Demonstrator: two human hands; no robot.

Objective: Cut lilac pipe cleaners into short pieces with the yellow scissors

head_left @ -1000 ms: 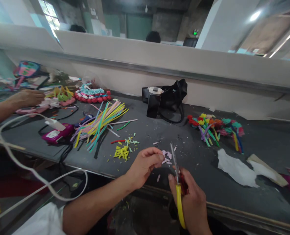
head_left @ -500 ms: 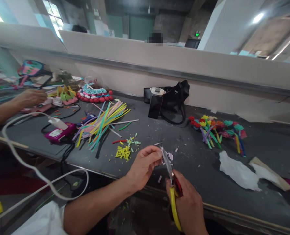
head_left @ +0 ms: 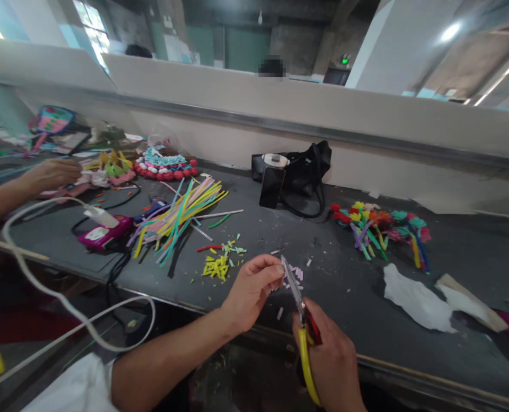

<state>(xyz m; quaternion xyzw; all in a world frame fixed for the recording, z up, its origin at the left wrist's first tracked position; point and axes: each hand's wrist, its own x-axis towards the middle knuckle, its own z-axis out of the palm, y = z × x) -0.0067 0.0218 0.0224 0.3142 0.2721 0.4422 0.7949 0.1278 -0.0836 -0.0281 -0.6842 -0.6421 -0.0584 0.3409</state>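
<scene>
Near the front edge of the dark table, right hand wrapped round handles of scissors, yellow loop showing, red part by the pivot; blades point up and away, tips right at the left fingertips. Left hand has thumb and index pinched together there; can't tell whether a bit is between them, too small. Lilac pieces lie scattered on the table just behind and beside the blades, one loose nearer the edge. To the left, pile of yellow snippets, pale green snippets next to it, plus short red strip. Further left, loose bundle of fuzzy strips, mixed colours, then magenta box with white plug in it. Far left, another person's hand, fingers curled, grasp unclear, near pink and yellow craft bits. Toward the partition: black bag with dark phone leaning in front. Right side: fuzzy flowers in a cluster, torn white sheet nearer.
</scene>
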